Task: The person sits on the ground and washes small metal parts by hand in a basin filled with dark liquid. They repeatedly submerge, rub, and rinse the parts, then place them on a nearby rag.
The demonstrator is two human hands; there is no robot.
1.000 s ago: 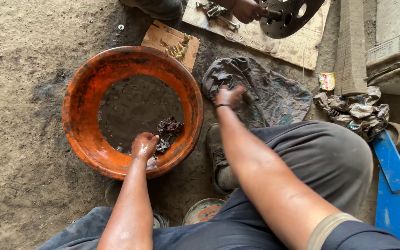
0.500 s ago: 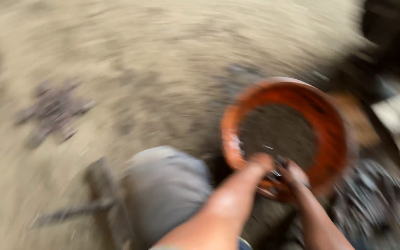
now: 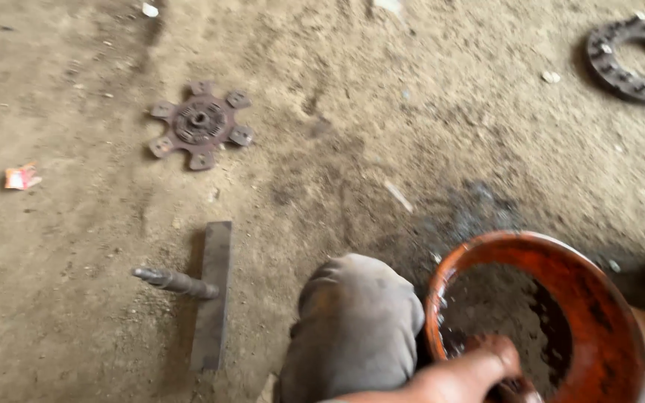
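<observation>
- At the lower right of the frame stands an orange basin [image 3: 561,257], round and dirty, with a dark wet layer inside it.
- One hand [image 3: 490,358] reaches into the basin near its lower edge; I think it is the left hand, but the arm is cut by the frame. It is blurred, so I cannot tell if the fingers are wide or closed on something.
- The other hand is not seen.
- Just left of the basin is a knee in grey trousers [image 3: 356,321].
- On the dirt floor [image 3: 337,112], at the lower left, lies a flat metal bar [image 3: 214,295] with a short shaft [image 3: 173,281] touching it.
- In the upper left lies a rusty clutch disc [image 3: 201,123]; in the upper right corner a dark metal ring [image 3: 632,60].
</observation>
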